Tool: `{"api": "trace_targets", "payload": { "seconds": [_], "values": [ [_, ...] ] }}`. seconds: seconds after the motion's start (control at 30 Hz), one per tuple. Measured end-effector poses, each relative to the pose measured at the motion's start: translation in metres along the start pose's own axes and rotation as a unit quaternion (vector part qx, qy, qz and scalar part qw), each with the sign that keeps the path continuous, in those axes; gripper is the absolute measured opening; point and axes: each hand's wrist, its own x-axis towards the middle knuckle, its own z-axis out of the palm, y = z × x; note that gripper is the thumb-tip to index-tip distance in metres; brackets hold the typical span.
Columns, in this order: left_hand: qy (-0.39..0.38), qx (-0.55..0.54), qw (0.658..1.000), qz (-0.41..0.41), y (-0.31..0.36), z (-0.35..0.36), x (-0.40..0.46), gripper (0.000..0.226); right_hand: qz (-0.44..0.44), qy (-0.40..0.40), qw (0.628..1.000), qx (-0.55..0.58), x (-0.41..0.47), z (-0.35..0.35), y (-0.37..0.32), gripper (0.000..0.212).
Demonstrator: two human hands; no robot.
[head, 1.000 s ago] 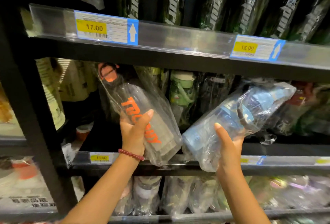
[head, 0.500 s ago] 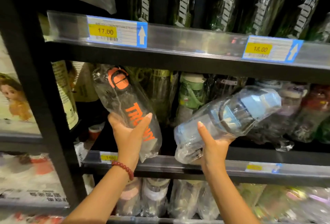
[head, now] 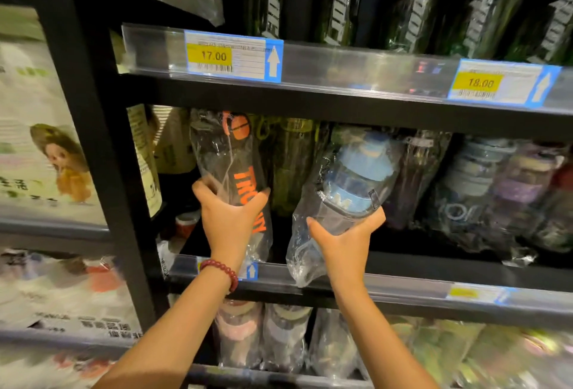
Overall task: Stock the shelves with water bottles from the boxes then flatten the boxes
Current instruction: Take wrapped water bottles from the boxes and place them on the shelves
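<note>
Two hands reach up to the middle shelf of a dark rack.

The left hand grips a clear bottle with orange letters. The bottle sits in a thin plastic bag. Its orange cap points up and leans a little to the left. Its bottom end hangs just over the front edge of the shelf, near the left end. The fingers and thumb wrap round the lower part of the bottle. A red bead bracelet is on that wrist.

The right hand grips a blue bottle, also in a clear bag. The hand holds it from below, with the thumb on one side and the fingers on the other. The bottle leans, with its blue cap up and to the right. The loose end of its bag hangs down over the front edge of the shelf. The two bottles are close but do not touch.

More bagged bottles stand at the back of the shelf, to the right. On the front edge of the shelf above are two yellow price tags, one saying 17.00 and one saying 18.00.
</note>
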Motion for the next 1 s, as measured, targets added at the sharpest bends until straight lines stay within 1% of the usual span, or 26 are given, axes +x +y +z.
{"api": "trace_targets", "payload": {
  "seconds": [0.17, 0.33, 0.47, 0.6, 0.67, 0.73, 0.8, 0.83, 0.87, 0.9, 0.93, 1.0],
  "values": [
    [0.002, 0.045, 0.998, 0.032, -0.004, -0.005, 0.000, 0.070, -0.043, -0.001, 0.999, -0.020, -0.002, 0.008, -0.001, 0.097],
    [-0.013, 0.060, 0.998, 0.030, -0.011, -0.008, -0.004, 0.073, -0.058, -0.010, 0.998, -0.023, -0.003, 0.016, 0.000, 0.101],
    [-0.054, 0.084, 0.994, 0.040, -0.008, -0.013, -0.006, 0.074, -0.041, -0.054, 0.996, -0.051, -0.006, 0.022, 0.008, 0.102],
    [-0.088, 0.095, 0.991, 0.047, -0.006, -0.014, -0.007, 0.071, -0.082, -0.077, 0.991, -0.071, -0.009, 0.025, 0.011, 0.098],
    [-0.096, 0.090, 0.991, 0.041, -0.005, -0.016, -0.006, 0.070, -0.083, -0.081, 0.990, -0.077, -0.009, 0.025, 0.011, 0.096],
    [-0.118, 0.086, 0.989, 0.033, -0.006, -0.019, -0.003, 0.072, -0.075, -0.098, 0.990, -0.075, -0.008, 0.021, 0.011, 0.101],
    [-0.154, 0.085, 0.984, 0.018, -0.007, -0.025, -0.001, 0.075, -0.060, -0.138, 0.986, -0.067, -0.008, 0.014, 0.009, 0.109],
    [-0.173, 0.083, 0.981, 0.008, -0.008, -0.028, 0.000, 0.079, -0.051, -0.166, 0.983, -0.065, -0.007, 0.010, 0.007, 0.112],
    [-0.186, 0.081, 0.979, -0.004, -0.007, -0.032, 0.002, 0.088, -0.036, -0.193, 0.978, -0.065, -0.005, 0.004, 0.005, 0.113],
    [-0.198, 0.086, 0.976, -0.016, -0.008, -0.035, 0.005, 0.097, -0.018, -0.221, 0.973, -0.059, -0.002, -0.002, 0.002, 0.113],
    [-0.206, 0.092, 0.974, -0.025, -0.008, -0.039, 0.008, 0.102, 0.009, -0.245, 0.968, -0.048, 0.002, -0.009, 0.000, 0.112],
    [-0.217, 0.114, 0.969, -0.037, -0.010, -0.044, 0.013, 0.095, 0.067, -0.283, 0.956, -0.019, 0.009, -0.021, -0.006, 0.105]
  ]
}}
